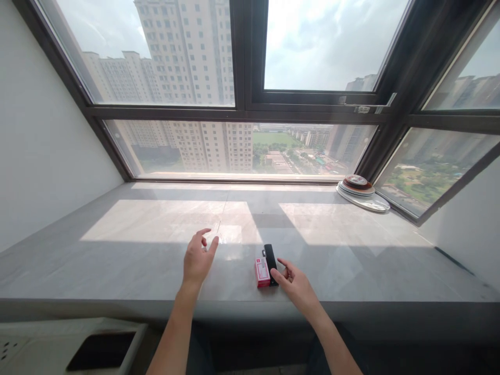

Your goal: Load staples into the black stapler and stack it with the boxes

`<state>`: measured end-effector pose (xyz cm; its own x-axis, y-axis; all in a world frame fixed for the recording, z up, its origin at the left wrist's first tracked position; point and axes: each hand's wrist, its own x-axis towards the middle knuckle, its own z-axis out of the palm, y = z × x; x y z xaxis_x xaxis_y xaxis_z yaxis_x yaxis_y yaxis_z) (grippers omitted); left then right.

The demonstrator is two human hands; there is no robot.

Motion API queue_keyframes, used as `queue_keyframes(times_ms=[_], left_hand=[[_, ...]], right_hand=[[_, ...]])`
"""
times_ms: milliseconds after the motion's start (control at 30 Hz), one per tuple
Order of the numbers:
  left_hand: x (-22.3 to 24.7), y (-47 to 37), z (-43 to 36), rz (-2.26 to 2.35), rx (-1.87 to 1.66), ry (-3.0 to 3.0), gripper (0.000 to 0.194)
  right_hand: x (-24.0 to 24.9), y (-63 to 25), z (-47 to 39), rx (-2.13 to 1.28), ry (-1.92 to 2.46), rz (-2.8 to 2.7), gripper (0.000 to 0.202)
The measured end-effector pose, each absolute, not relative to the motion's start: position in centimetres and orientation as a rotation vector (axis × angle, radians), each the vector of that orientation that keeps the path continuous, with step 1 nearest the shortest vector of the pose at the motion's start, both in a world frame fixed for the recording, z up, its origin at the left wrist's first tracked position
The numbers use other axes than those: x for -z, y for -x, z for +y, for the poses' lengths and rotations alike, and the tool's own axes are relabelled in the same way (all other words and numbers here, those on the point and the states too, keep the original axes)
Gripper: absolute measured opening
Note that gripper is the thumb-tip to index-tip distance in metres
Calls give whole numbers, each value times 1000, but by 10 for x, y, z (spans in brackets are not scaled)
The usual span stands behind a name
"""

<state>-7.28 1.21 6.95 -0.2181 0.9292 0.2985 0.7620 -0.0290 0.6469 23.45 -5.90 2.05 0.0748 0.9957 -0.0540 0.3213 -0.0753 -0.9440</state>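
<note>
A black stapler (269, 260) lies on the grey stone windowsill (128, 271), its length running away from me. Pressed up against its left side is a small red-and-white box (262, 273), apparently a staple box. My right hand (295, 284) is just right of the stapler, thumb and forefinger apart. The thumb tip overlaps the stapler's near part in view; whether it touches cannot be made out. Over the sill to the left, my left hand (198, 259) holds nothing, its thumb and forefinger spread and the other fingers curled.
Stacked plates (363, 200) stand in the far right corner by the window frame (246, 113). A dark thin strip (455, 260) lies along the right wall. Below the sill's front edge, at lower left, is a pale surface (42, 344) with a dark rectangle on it.
</note>
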Motion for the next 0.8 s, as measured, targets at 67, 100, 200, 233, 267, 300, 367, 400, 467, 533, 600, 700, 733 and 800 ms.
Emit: queue_keyframes(times_ms=[67, 100, 200, 233, 267, 300, 367, 400, 467, 533, 600, 700, 733, 800], left_hand=[[-69, 108, 27, 2300, -868, -1574, 61], [-66, 120, 33, 2302, -803, -1558, 58], [-56, 119, 45, 2165, -691, -1657, 46], [-52, 109, 47, 2109, -676, -1705, 44], [-49, 95, 49, 2052, -662, -1753, 43], [-46, 81, 49, 1995, -650, -1801, 43], [-43, 51, 49, 1888, -630, -1888, 43], [-42, 37, 49, 1839, -620, -1928, 44], [-43, 14, 44, 1748, -603, -1996, 45], [-44, -5, 37, 1663, -583, -2054, 47], [-43, -21, 29, 1604, -568, -2095, 48], [-39, -36, 18, 1604, -563, -2120, 47], [-37, -40, 16, 1619, -564, -2123, 48], [-34, -48, 15, 1642, -559, -2125, 49]], right_hand=[[-18, -238, -66, -1071, 1536, -1419, 89], [-19, -238, -68, -1086, 1536, -1444, 93], [-25, -236, -69, -1114, 1544, -1506, 101], [-28, -235, -68, -1113, 1546, -1529, 101], [-31, -234, -67, -1108, 1543, -1555, 100], [-34, -234, -66, -1100, 1537, -1584, 97], [-39, -232, -64, -1076, 1515, -1636, 85], [-41, -231, -63, -1064, 1500, -1659, 77], [-45, -228, -62, -1036, 1482, -1692, 62], [-47, -225, -62, -1010, 1466, -1709, 54], [-49, -222, -61, -1002, 1450, -1714, 51], [-48, -218, -60, -1012, 1425, -1713, 53], [-48, -219, -59, -1014, 1421, -1714, 53], [-47, -223, -57, -1012, 1410, -1726, 53]])
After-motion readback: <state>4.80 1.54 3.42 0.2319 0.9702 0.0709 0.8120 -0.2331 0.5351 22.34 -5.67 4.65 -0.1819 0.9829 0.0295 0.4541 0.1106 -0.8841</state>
